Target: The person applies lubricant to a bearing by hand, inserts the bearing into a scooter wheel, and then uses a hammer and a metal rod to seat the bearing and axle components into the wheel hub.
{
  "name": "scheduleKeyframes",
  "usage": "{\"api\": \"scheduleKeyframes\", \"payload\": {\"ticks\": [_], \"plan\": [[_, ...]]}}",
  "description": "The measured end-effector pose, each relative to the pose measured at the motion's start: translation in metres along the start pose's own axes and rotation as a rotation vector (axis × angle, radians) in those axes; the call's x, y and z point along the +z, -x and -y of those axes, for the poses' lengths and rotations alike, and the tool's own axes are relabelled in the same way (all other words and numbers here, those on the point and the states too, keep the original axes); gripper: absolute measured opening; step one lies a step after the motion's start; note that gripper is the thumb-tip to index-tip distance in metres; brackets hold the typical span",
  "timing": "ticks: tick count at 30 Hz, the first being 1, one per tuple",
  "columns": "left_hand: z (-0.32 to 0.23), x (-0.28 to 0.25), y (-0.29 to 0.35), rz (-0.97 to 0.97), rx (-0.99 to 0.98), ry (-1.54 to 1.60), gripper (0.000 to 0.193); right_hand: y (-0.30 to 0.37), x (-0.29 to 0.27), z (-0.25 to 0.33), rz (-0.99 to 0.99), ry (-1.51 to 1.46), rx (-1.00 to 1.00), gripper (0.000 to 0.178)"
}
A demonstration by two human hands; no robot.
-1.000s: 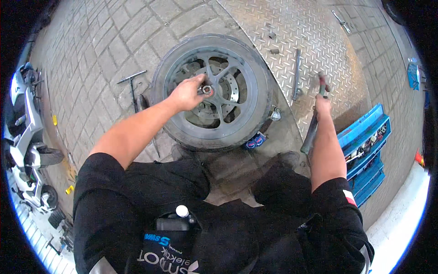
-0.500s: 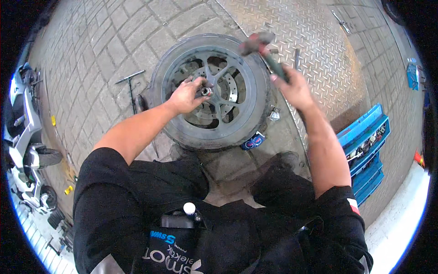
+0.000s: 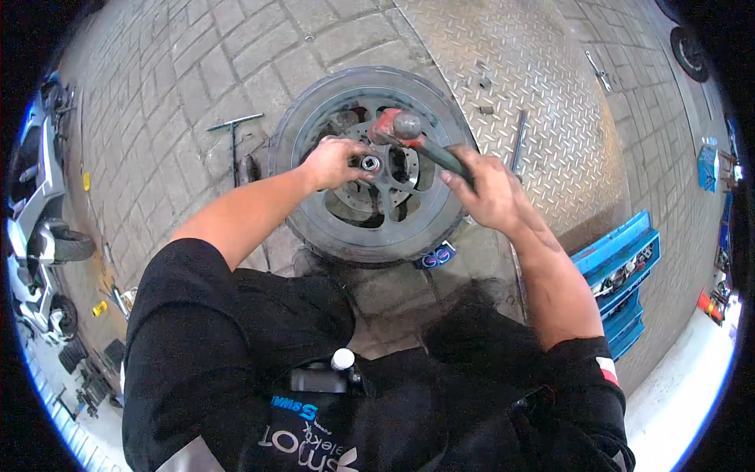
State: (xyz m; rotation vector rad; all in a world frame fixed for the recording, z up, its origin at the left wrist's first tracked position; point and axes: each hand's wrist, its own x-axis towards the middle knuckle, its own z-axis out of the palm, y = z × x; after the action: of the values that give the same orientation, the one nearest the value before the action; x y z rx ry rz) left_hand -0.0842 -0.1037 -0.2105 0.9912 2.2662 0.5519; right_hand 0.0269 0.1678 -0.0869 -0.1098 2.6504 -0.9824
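Note:
A grey spoked motorcycle wheel (image 3: 354, 252) with its tyre lies flat on the paving in front of me. At its hub, my left hand (image 3: 334, 164) closes its fingers round a small metal socket (image 3: 370, 164), which stands over the wheel's centre. My right hand (image 3: 489, 189) grips the dark green handle of a hammer (image 3: 403, 126) with a red and grey head. The hammer head hangs above the wheel, just beyond the socket and apart from it as far as I can tell. Brake disc parts show between the spokes.
Left of the wheel lies a T-handle wrench (image 3: 233, 149). A metal bar (image 3: 520, 141) rests on the tread plate (image 3: 543, 94) at right. Nearer on the right stands an open blue toolbox (image 3: 621, 271). A white motorcycle (image 3: 39, 204) is at far left.
The hammer has come down and leftward, from beyond the wheel's right edge to above the hub. My left hand still holds the socket at the hub.

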Motion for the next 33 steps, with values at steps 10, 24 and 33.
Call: {"api": "scheduleKeyframes", "payload": {"ticks": [10,24,33], "plan": [[0.003,0.004,0.002,0.028,0.027,-0.068,0.048,0.009,0.011,0.016,-0.032,0.089,0.058,0.041],[0.021,0.035,-0.002,-0.207,0.133,0.074,0.043,0.023,0.051,0.025,-0.211,-0.021,-0.076,0.028],[0.018,0.026,-0.001,-0.147,0.109,-0.006,0.046,0.017,0.061,0.001,0.018,0.180,0.091,0.033]]}}
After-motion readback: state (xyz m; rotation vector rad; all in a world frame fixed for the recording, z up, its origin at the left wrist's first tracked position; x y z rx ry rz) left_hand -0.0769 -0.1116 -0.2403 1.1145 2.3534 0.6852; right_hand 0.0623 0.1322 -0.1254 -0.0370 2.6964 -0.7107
